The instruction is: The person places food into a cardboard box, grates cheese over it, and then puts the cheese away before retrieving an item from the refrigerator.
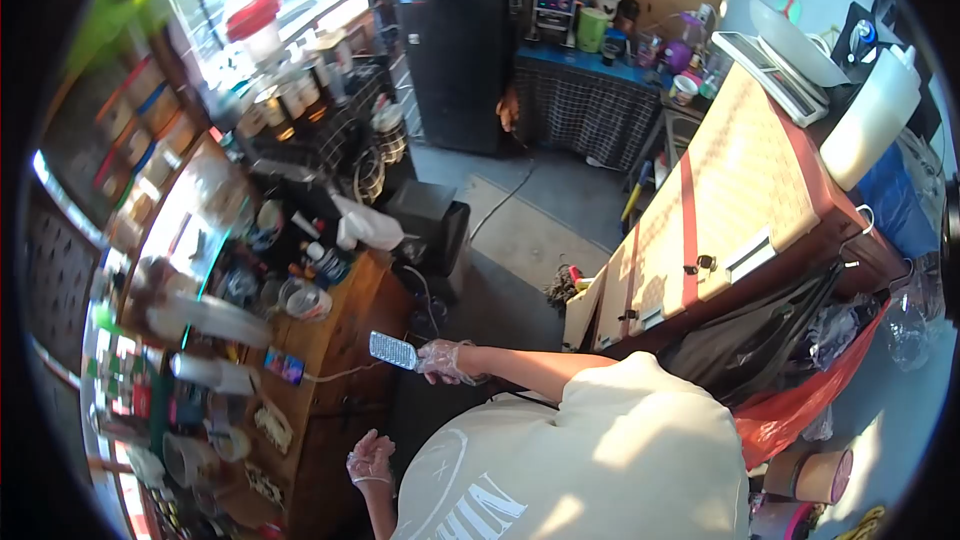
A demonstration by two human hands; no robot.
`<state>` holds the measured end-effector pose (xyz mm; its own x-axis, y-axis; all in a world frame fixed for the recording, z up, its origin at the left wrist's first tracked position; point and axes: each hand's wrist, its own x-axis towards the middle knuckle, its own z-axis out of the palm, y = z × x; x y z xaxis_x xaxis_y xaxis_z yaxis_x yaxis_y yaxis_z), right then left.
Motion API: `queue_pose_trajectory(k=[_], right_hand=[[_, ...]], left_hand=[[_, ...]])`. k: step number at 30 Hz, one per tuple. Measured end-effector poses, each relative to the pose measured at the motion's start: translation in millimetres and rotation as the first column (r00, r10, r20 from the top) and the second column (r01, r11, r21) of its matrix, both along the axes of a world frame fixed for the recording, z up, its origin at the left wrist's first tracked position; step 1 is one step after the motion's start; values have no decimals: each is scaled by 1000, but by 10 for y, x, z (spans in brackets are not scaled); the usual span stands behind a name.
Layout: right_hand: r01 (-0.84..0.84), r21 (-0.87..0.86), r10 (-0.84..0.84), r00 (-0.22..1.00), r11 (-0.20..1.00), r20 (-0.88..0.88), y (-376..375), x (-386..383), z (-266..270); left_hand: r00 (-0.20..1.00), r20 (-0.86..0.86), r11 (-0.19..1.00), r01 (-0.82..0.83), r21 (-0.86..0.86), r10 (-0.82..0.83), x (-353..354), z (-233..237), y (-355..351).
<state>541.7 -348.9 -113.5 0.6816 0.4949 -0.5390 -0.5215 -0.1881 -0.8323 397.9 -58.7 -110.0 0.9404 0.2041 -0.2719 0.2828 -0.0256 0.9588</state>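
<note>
In the head view my right hand (pixel 446 362), in a clear plastic glove, is closed around the handle end of a flat metal grater (pixel 393 351). The grater points left toward the wooden counter (pixel 345 325), raised above the floor gap beside it. Lower down, my left hand (pixel 372 458) wears a similar clear glove. Its fingers are loosely bent and apart, with no object visible in them, near the counter's front edge. A phone (pixel 284 366) with a lit screen lies on the counter, a white cable running from it.
Containers, including a clear cup (pixel 305 298), crowd the counter at left. A white bag (pixel 368 224) lies at its far end. A black fridge (pixel 455 60) stands at the back. To the right are a woven-front cabinet (pixel 735 180), a scale (pixel 770 78) and a red bag (pixel 810 395).
</note>
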Motion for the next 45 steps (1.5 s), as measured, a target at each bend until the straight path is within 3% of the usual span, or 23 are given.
queue_pose_trajectory(k=[3,5,6,9,13,15,19,21,23,24,25,26,28,31,32,33,35,36,38,39,41,42,45], right_hand=[[-12,-100,28,987,995,160,-385,381,-5],[-69,-308,215,857,949,469,-620,664,-204],[-54,-218,170,809,975,563,-777,731,-377],[245,-393,177,604,886,777,-1092,723,-134],[210,-631,307,733,747,607,-1285,631,397],[458,-477,38,691,750,722,-1295,478,350],[750,-181,-354,492,636,795,-1418,92,342],[871,-236,-355,404,430,843,-1463,-269,486],[958,-165,-250,223,233,942,-1507,-629,377],[991,-29,-86,40,132,996,-1514,-841,402],[972,73,-359,12,223,933,-1490,-1080,294],[967,209,-809,-3,148,588,-1445,-1253,100],[992,124,-444,-117,-14,888,-1197,-1620,359],[962,148,-167,-189,-230,968,-976,-1959,370],[931,-77,-396,-76,-357,915,-917,-2010,14],[918,-79,-404,-92,-388,910,-836,-2039,87],[899,268,-218,-355,-345,909,-787,-2059,560],[898,290,-336,-399,-330,853,-772,-2114,636],[801,447,-749,-566,-399,344,-860,-2105,533],[776,446,-735,-602,-446,311,-881,-2113,497],[897,206,-337,-348,-390,875,-958,-2165,790],[895,211,-332,-352,-393,875,-979,-2173,947],[905,203,-607,-405,-375,684,-1202,-2006,1208]], left_hand=[[997,-24,997,70,-25,-70,612,-137,-231],[995,-42,996,91,7,-91,1005,-102,-454],[988,-60,990,143,16,-142,1177,-128,-519],[968,-58,969,245,30,-243,1609,-76,-792],[870,-45,862,493,119,-491,1923,9,-1045],[780,-67,747,618,245,-622,2086,-38,-1104],[708,3,707,706,-43,-706,2287,-213,-1317],[603,31,599,783,167,-797,2479,-188,-1537],[377,163,388,660,643,-912,2611,205,-1977],[332,191,379,721,580,-924,2652,378,-2278],[291,208,357,779,516,-934,2657,536,-2580],[304,398,413,882,225,-866,2582,615,-2921],[45,259,179,832,524,-965,2144,1665,-3598],[-148,610,384,656,650,-779,1442,2101,-4565],[-219,725,447,661,603,-653,1242,2244,-4769],[-283,815,494,680,542,-505,1066,2373,-4901],[-193,824,493,720,488,-533,796,2475,-5097],[-198,891,561,716,416,-409,803,2364,-5273],[-123,845,550,708,443,-521,750,2396,-5253],[-129,841,551,702,452,-526,750,2331,-5273],[-86,787,517,710,478,-611,743,2352,-5228],[-139,862,547,721,426,-488,812,2291,-5255],[-13,790,588,661,467,-612,959,2337,-5061]])
